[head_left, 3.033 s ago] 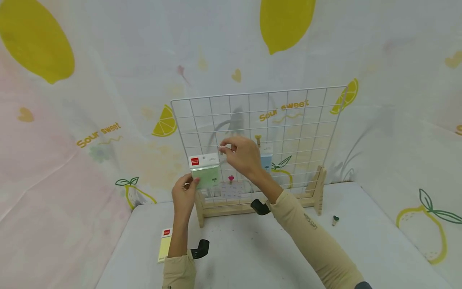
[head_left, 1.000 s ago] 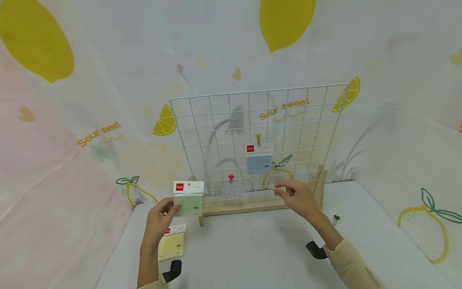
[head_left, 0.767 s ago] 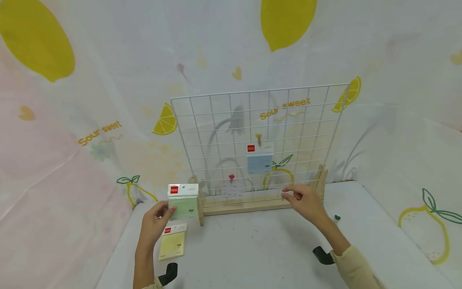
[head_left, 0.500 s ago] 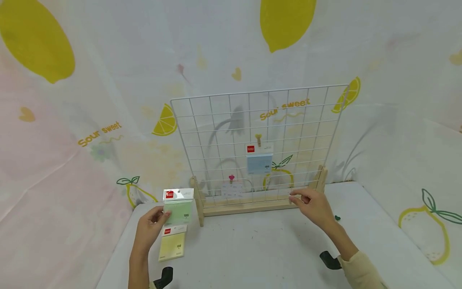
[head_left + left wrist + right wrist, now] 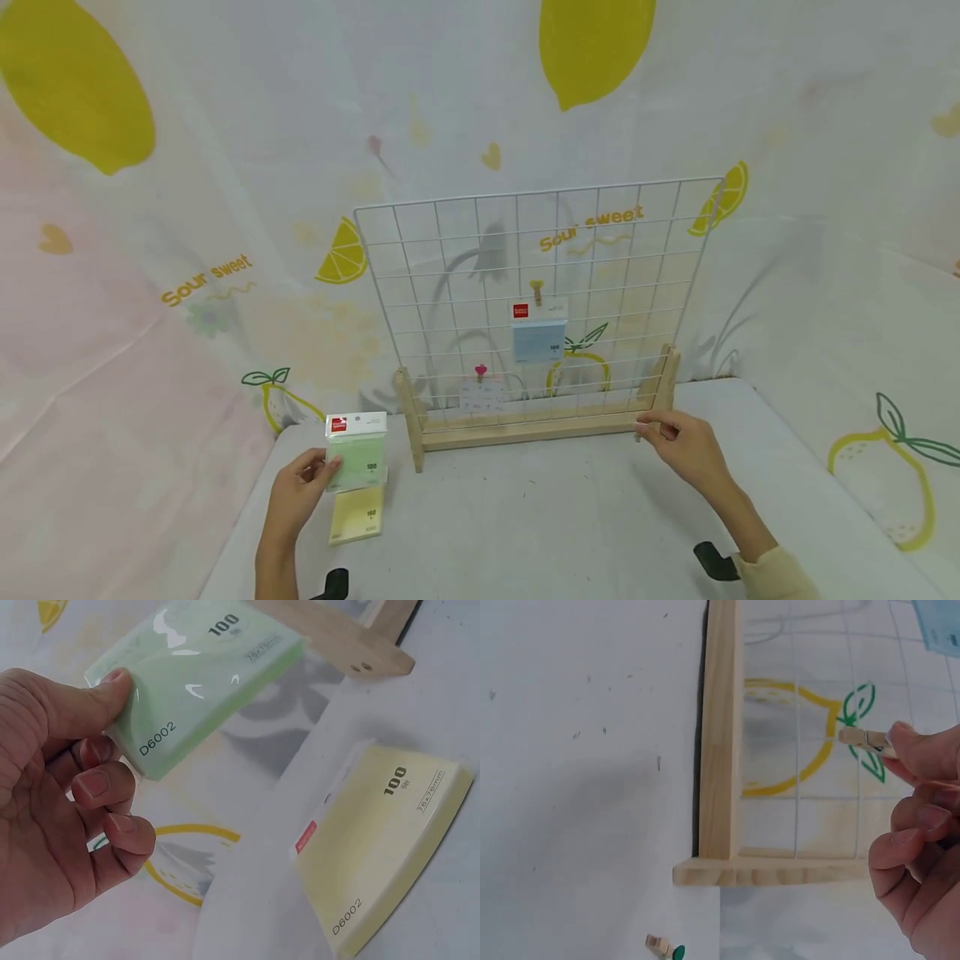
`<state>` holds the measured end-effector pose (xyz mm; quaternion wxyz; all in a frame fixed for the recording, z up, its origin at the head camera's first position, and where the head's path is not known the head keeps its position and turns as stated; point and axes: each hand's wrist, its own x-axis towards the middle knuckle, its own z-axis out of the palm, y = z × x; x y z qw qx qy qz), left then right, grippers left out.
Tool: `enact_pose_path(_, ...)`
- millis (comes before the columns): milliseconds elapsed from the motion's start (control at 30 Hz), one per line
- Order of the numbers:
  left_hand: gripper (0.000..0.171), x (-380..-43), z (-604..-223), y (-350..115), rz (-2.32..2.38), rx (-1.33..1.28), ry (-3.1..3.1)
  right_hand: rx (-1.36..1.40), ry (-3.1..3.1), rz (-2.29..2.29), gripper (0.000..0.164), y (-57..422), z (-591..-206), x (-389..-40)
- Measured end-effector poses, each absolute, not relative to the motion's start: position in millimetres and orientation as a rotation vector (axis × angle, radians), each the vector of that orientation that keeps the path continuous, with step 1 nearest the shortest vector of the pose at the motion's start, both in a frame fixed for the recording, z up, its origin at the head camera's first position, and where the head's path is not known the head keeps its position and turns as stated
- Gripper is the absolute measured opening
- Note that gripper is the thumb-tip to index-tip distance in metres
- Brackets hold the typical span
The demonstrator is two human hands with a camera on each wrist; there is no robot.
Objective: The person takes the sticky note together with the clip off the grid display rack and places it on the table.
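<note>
My left hand (image 5: 294, 500) pinches a pack of green sticky notes (image 5: 362, 463) by its left side, thumb on the front. In the left wrist view the pack is tilted above the table, and its clear wrapper shines. Just below it, a pack of yellow sticky notes (image 5: 382, 840) lies flat on the table. My right hand (image 5: 693, 454), by the stand's right foot, pinches a small wooden clothespin (image 5: 864, 740) between thumb and forefinger. The clothespin's far end is hidden by the fingertips.
A white wire grid (image 5: 475, 197) stands upright in a wooden base (image 5: 525, 433). On it hang blue sticky notes (image 5: 540, 343) under a yellow heart clip (image 5: 537, 292) and a pale card (image 5: 482, 400) under a pink clip (image 5: 481, 371). A green-topped clothespin (image 5: 660, 945) lies on the table.
Both hands have drawn back from the grid. The left has carried the green sticky notes down and left over the yellow pack; the right has moved right and down with the clothespin.
</note>
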<state>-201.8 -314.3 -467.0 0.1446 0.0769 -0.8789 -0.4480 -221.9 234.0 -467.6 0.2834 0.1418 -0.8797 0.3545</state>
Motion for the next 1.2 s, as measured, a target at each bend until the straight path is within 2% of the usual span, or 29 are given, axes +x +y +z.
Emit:
enact_pose_path(233, 0.022, -196, -473, -323, -1.275, 0.330, -2.573, 0.287, -2.432, 0.879, 0.017, 250, -483, -213)
enact_pose_path(800, 0.032, -194, -495, -342, -1.355, 0.384, -2.695, -0.008, -2.626, 0.868, 0.019, 287, -506, -198)
enact_pose_path(1200, 0.032, -193, -507, -346, -1.355, 0.491, -2.701, -0.196, -2.775, 0.867, 0.029, 309, -515, -194)
